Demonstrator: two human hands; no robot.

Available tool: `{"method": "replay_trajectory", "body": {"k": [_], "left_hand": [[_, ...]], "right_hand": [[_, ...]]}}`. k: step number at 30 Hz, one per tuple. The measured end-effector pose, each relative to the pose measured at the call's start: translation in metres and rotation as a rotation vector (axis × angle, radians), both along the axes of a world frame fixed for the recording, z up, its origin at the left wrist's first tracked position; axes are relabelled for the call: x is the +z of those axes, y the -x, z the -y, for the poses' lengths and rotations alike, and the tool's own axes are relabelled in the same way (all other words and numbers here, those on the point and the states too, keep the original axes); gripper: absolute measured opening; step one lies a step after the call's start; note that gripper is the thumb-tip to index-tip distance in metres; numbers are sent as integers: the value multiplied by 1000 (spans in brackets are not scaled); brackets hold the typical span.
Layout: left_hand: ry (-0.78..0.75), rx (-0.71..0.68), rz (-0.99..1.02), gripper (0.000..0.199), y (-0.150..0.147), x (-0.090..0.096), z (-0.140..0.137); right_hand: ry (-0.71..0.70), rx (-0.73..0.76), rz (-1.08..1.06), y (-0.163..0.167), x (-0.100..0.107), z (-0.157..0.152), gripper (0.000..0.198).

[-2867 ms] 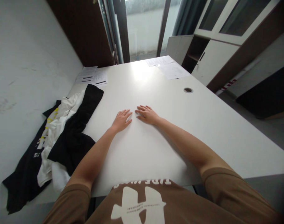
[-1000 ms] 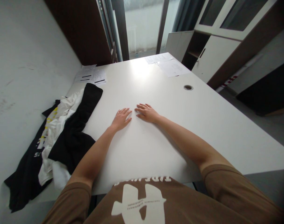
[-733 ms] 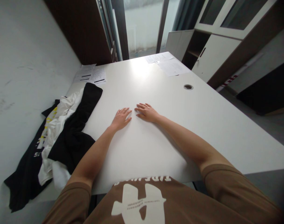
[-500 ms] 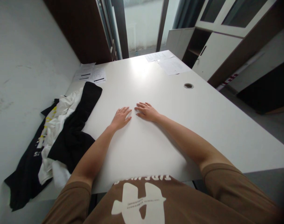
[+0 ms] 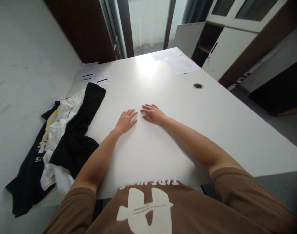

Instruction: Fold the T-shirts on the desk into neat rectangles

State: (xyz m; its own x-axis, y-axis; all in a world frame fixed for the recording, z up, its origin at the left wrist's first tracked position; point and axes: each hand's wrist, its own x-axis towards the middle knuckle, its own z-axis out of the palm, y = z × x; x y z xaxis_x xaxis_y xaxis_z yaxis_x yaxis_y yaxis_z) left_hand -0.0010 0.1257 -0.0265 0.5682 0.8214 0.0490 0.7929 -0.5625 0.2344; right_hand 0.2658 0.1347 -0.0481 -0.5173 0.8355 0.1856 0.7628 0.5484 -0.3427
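Observation:
My left hand [image 5: 126,120] lies palm down on the white table [image 5: 143,152], its fingers stretched out and holding nothing. Just to its right, my right hand [image 5: 153,114] rests flat in the same way, fingers apart, with a small gap between the two. Left of my left forearm is a heap of clothes: a black garment [image 5: 76,139] on top, a crumpled white garment [image 5: 52,143] under it, and a dark garment with white and yellow print [image 5: 28,175] by the wall. The lower part of the heap hangs over the table's front edge.
Printed papers [image 5: 101,75] lie at the far left of the table, and more sheets [image 5: 182,64] at the far right corner. A round cable hole [image 5: 198,86] sits near the right edge. Beyond stands a white cabinet [image 5: 233,48] with one door open. A wall [image 5: 21,65] bounds the left side.
Both hands stay in place on the table. The view has tipped slightly, so the far table edge and papers appear a little higher.

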Motion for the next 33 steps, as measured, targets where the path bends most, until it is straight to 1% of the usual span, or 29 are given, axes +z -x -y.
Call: {"method": "replay_trajectory", "body": {"k": [12, 21, 33], "left_hand": [[-9, -1, 1, 54, 1, -3, -1], [5, 7, -1, 55, 0, -2, -2], [16, 14, -5, 55, -1, -1, -2]], "right_hand": [[-1, 3, 3, 0, 1, 0, 55], [-5, 3, 0, 0, -2, -2, 53], [10, 6, -2, 0, 2, 0, 53]]}}
